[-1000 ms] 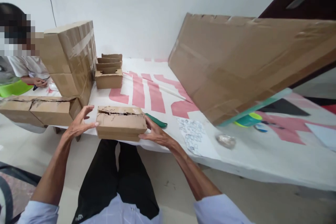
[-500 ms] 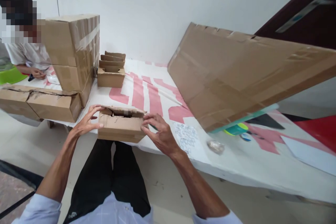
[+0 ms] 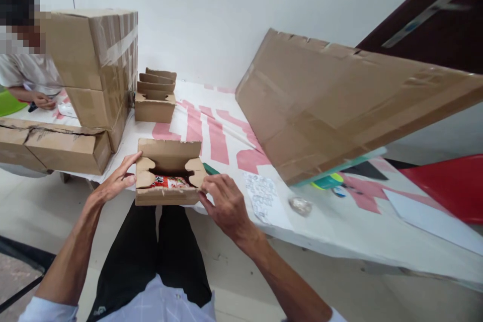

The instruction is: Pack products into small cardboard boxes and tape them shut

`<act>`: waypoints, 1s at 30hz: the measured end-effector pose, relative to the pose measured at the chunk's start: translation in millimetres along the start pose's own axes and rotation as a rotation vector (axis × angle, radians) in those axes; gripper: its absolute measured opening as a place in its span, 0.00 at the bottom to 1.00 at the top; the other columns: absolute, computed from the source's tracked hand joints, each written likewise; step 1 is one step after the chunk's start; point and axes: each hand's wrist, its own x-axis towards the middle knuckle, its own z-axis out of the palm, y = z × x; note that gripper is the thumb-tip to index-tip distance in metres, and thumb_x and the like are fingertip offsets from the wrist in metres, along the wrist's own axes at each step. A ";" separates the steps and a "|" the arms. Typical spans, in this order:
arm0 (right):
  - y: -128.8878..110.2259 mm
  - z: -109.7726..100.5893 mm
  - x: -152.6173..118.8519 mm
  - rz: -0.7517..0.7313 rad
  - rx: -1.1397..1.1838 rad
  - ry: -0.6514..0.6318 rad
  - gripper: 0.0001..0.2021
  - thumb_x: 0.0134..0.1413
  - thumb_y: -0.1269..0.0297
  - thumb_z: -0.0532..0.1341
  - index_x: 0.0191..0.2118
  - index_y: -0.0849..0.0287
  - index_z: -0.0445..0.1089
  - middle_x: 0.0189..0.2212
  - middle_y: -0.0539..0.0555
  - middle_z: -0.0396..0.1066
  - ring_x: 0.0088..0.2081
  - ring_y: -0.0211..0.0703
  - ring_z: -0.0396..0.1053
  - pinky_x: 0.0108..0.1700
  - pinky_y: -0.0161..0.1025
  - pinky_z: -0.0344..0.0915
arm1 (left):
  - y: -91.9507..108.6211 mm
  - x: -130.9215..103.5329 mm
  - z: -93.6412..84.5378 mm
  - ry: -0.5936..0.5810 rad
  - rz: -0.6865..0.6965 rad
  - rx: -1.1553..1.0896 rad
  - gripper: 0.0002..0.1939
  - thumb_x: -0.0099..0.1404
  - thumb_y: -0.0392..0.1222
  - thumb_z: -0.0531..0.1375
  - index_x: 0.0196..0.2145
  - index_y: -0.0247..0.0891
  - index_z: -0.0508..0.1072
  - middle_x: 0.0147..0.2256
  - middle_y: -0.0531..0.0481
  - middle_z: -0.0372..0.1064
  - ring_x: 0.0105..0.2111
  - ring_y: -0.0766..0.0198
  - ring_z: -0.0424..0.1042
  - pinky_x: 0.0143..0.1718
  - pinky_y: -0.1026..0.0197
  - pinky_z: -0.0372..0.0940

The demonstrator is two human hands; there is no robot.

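While the left hand [image 3: 115, 183] and right hand [image 3: 227, 206] flank one opened carton [image 3: 166, 197] at the near edge of one table [image 3: 335, 234], red printed packaging [image 3: 171, 181] shows inside (packet count: cannot tell). Left: thumb and fingers spread wide, tips at the carton's left end, not wrapped round it. Right: fingers curled at the right front corner; whether they pinch cardboard, cannot tell. Two notched side flaps [image 3: 144, 168] visible, one back flap [image 3: 169, 148] upright. Farther right: one ink-marked sheet [image 3: 263, 198], one shiny lump [image 3: 301, 206].

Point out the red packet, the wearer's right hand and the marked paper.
Red packet [image 3: 170, 182], head view: on its printed surface.
Right hand [image 3: 226, 205], head view: on its back.
Marked paper [image 3: 261, 196], head view: among its markings.
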 end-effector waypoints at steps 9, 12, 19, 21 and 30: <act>-8.5 0.1 -12.2 -0.064 0.071 -0.193 0.10 0.58 0.65 0.69 0.39 0.54 0.66 0.44 0.61 0.75 0.46 0.55 0.71 0.46 0.49 0.68 | 8.2 -7.8 12.5 0.035 -0.032 0.123 0.69 0.48 0.73 0.74 0.77 0.50 0.47 0.75 0.36 0.42 0.73 0.29 0.49 0.67 0.32 0.62; -3.1 -0.8 -9.9 -0.010 0.141 -0.176 0.10 0.58 0.67 0.67 0.39 0.52 0.64 0.44 0.60 0.75 0.46 0.56 0.72 0.48 0.51 0.69 | -4.0 -10.6 13.3 0.060 0.004 -0.008 0.75 0.42 0.75 0.75 0.77 0.50 0.44 0.77 0.34 0.39 0.75 0.28 0.45 0.68 0.31 0.59; 19.1 -2.0 -19.0 0.208 0.381 -0.071 0.11 0.56 0.73 0.63 0.38 0.50 0.62 0.40 0.55 0.74 0.45 0.52 0.75 0.48 0.51 0.72 | -21.1 -8.4 42.0 0.102 -0.002 -0.111 0.79 0.43 0.60 0.80 0.78 0.46 0.36 0.77 0.31 0.38 0.76 0.34 0.44 0.72 0.32 0.53; 25.6 -3.8 -22.8 0.249 0.404 -0.063 0.12 0.55 0.73 0.64 0.38 0.50 0.62 0.41 0.55 0.73 0.45 0.51 0.75 0.49 0.50 0.73 | -17.1 -4.7 52.2 0.168 0.037 -0.106 0.76 0.45 0.56 0.80 0.78 0.43 0.38 0.77 0.30 0.40 0.75 0.34 0.48 0.71 0.34 0.55; 36.0 -31.1 -21.9 0.336 0.402 -0.280 0.11 0.52 0.70 0.65 0.38 0.52 0.63 0.44 0.56 0.73 0.48 0.51 0.74 0.49 0.47 0.73 | 10.3 -0.4 65.8 0.260 0.062 0.015 0.67 0.43 0.55 0.79 0.73 0.40 0.52 0.71 0.31 0.55 0.69 0.33 0.60 0.70 0.34 0.56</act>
